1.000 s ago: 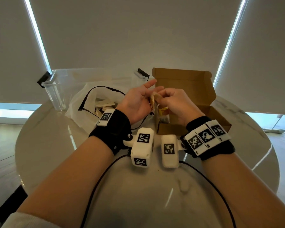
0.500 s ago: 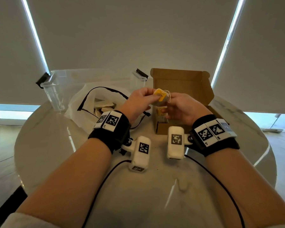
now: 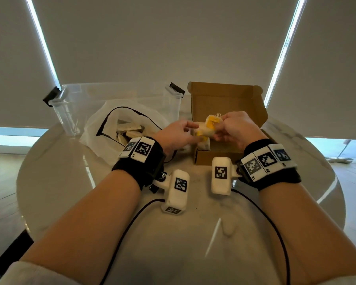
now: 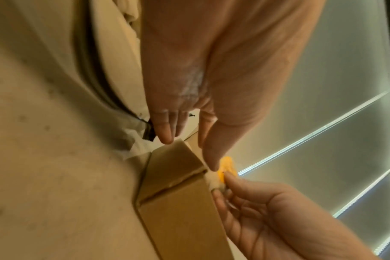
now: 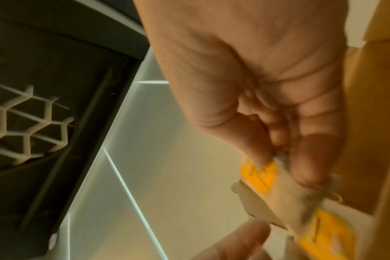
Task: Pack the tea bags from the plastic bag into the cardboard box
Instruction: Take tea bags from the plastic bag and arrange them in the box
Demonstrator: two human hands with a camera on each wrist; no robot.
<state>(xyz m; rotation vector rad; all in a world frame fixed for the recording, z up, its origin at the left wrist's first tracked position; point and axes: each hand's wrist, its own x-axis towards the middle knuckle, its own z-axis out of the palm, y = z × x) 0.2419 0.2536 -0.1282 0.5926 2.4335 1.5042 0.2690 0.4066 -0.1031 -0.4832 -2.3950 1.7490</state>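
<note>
Over the left side of the open cardboard box (image 3: 214,158), my right hand (image 3: 217,130) pinches a small bunch of white tea bags (image 3: 209,126) with yellow tags. My left hand (image 3: 193,131) is beside them with its fingers stretched out. One fingertip (image 4: 213,163) touches a yellow tag (image 4: 227,167). In the right wrist view, thumb and fingers of my right hand (image 5: 280,163) clamp the tea bags (image 5: 285,197). Another tea bag (image 3: 205,144) stands in the box's near left corner. The white plastic bag (image 3: 109,145) lies open to the left, with several tea bags (image 3: 130,132) inside.
A clear plastic tub (image 3: 70,112) with black latches stands behind the plastic bag. The box lid (image 3: 224,99) stands upright at the back. Everything sits on a round marble table (image 3: 193,233). Black cables run from both wrist cameras toward me.
The tea bags passed from my upturned left palm into my right hand's pinch. The left hand turned over, its pinch loosened to a touch, and the bunch shifted right and down over the box.
</note>
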